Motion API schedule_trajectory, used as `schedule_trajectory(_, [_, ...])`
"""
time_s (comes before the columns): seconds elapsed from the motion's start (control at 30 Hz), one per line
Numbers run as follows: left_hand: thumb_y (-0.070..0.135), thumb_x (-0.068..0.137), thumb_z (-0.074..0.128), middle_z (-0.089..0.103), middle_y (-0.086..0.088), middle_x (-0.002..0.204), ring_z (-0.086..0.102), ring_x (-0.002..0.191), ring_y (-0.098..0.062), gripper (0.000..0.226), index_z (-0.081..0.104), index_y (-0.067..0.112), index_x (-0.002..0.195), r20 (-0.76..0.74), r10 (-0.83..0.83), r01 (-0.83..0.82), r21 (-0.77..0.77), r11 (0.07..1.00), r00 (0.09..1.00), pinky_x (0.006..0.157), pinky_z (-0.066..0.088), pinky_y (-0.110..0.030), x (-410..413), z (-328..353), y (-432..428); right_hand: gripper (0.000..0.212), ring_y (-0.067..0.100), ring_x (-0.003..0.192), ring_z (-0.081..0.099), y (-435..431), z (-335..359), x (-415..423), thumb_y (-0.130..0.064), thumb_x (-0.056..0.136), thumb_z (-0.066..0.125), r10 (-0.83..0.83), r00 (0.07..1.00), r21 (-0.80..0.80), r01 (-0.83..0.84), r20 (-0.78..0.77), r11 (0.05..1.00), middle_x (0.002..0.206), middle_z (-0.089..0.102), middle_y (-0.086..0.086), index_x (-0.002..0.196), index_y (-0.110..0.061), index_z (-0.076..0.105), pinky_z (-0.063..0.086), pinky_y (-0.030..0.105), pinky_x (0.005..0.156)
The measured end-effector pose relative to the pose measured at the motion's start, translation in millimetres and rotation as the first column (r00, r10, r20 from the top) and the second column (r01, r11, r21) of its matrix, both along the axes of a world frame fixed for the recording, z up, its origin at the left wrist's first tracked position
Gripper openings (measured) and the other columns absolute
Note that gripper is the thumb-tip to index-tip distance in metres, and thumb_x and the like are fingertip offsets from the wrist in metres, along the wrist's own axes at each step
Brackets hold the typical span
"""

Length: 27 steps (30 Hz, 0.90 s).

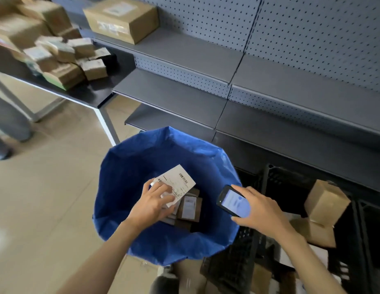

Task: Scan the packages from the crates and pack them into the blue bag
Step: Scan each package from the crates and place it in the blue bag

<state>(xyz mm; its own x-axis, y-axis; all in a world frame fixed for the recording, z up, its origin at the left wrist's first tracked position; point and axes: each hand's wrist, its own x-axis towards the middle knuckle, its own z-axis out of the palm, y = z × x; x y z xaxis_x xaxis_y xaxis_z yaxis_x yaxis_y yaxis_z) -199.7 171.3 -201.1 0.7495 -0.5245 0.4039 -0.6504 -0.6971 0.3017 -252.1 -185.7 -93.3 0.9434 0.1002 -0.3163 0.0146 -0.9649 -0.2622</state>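
The blue bag (125,172) stands open on the floor in the middle of the head view. Over its mouth my left hand (153,201) grips a white package (178,183) with a barcode label facing up. Several brown packages (190,209) lie at the bottom of the bag beneath it. My right hand (260,211) holds a handheld scanner (233,201) with a lit screen at the bag's right rim. Black crates (278,177) stand to the right, with cardboard packages (325,201) inside.
Grey metal shelving (185,52) runs behind the bag, with one cardboard box (121,18) on an upper shelf. A dark table (87,94) at the left carries a heap of small boxes (64,58). A person's leg (8,124) shows at the far left on the tiled floor.
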Motion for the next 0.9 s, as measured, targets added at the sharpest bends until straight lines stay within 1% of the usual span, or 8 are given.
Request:
schedule_trajectory(0.17, [0.042,0.087,0.070,0.062,0.007,0.102,0.058,0.097,-0.024,0.020,0.072,0.023,0.082,-0.206,0.152,-0.157,-0.007,0.988,0.967,0.094,0.044,-0.053,24,-50,36,0.096,0.015,0.124,0.058,64,-33,26,-0.063,0.069,0.076,-0.096,0.994,0.081,0.101,-0.059,0.992,0.138,0.053,-0.018,0.153,-0.048,0.032,0.050,0.036,0.092])
schedule_trajectory(0.3, [0.047,0.087,0.064,0.062,0.007,0.102,0.057,0.102,-0.023,0.026,0.072,0.022,0.082,-0.353,0.213,-0.206,0.058,0.977,0.911,0.096,0.044,-0.054,42,-95,42,0.096,0.012,0.129,0.054,95,-65,43,-0.059,0.067,0.081,-0.151,0.982,0.143,0.167,-0.116,0.975,0.135,0.055,-0.015,0.152,-0.044,0.037,0.048,0.036,0.099])
schedule_trajectory(0.43, [0.033,0.080,0.082,0.064,0.007,0.104,0.056,0.105,-0.022,0.015,0.073,0.023,0.086,-0.402,0.285,-0.264,0.108,0.959,0.870,0.092,0.044,-0.052,63,-147,44,0.095,0.010,0.120,0.058,108,-100,58,-0.065,0.063,0.077,-0.181,0.965,0.164,0.213,-0.190,0.963,0.126,0.055,-0.021,0.148,-0.050,0.035,0.052,0.036,0.093])
schedule_trajectory(0.6, [0.033,0.078,0.073,0.068,0.005,0.106,0.052,0.105,-0.023,0.017,0.074,0.022,0.091,-0.485,0.452,-0.445,0.139,0.885,0.748,0.085,0.041,-0.049,95,-222,48,0.088,0.003,0.115,0.057,114,-143,70,-0.062,0.066,0.078,-0.236,0.942,0.224,0.290,-0.237,0.930,0.121,0.053,-0.029,0.143,-0.056,0.036,0.051,0.031,0.090])
schedule_trajectory(0.67, [0.032,0.078,0.072,0.069,0.003,0.104,0.051,0.103,-0.024,0.016,0.074,0.021,0.089,-0.486,0.468,-0.450,0.163,0.878,0.738,0.084,0.038,-0.046,108,-251,45,0.086,0.001,0.113,0.057,115,-160,74,-0.060,0.067,0.079,-0.253,0.934,0.237,0.313,-0.251,0.920,0.121,0.054,-0.029,0.141,-0.058,0.035,0.051,0.030,0.088])
schedule_trajectory(0.73, [0.026,0.077,0.080,0.069,0.001,0.104,0.053,0.102,-0.026,0.014,0.074,0.020,0.087,-0.501,0.477,-0.446,0.189,0.875,0.722,0.083,0.038,-0.045,117,-278,41,0.085,0.000,0.111,0.057,116,-175,77,-0.059,0.067,0.079,-0.263,0.926,0.249,0.332,-0.273,0.910,0.121,0.056,-0.029,0.137,-0.063,0.031,0.052,0.030,0.088])
schedule_trajectory(0.8, [0.021,0.073,0.087,0.070,0.001,0.103,0.054,0.101,-0.027,0.020,0.073,0.020,0.087,-0.520,0.486,-0.444,0.213,0.870,0.702,0.082,0.039,-0.045,123,-302,36,0.084,0.000,0.110,0.057,118,-186,80,-0.058,0.067,0.080,-0.269,0.918,0.260,0.346,-0.291,0.901,0.121,0.056,-0.029,0.130,-0.070,0.025,0.051,0.028,0.088])
schedule_trajectory(0.9, [0.020,0.072,0.087,0.070,-0.002,0.104,0.056,0.100,-0.028,0.020,0.073,0.019,0.087,-0.536,0.498,-0.461,0.214,0.861,0.682,0.082,0.041,-0.045,128,-337,29,0.083,-0.001,0.109,0.056,119,-198,83,-0.059,0.064,0.080,-0.282,0.905,0.257,0.369,-0.318,0.893,0.119,0.056,-0.032,0.118,-0.085,0.023,0.049,0.027,0.087])
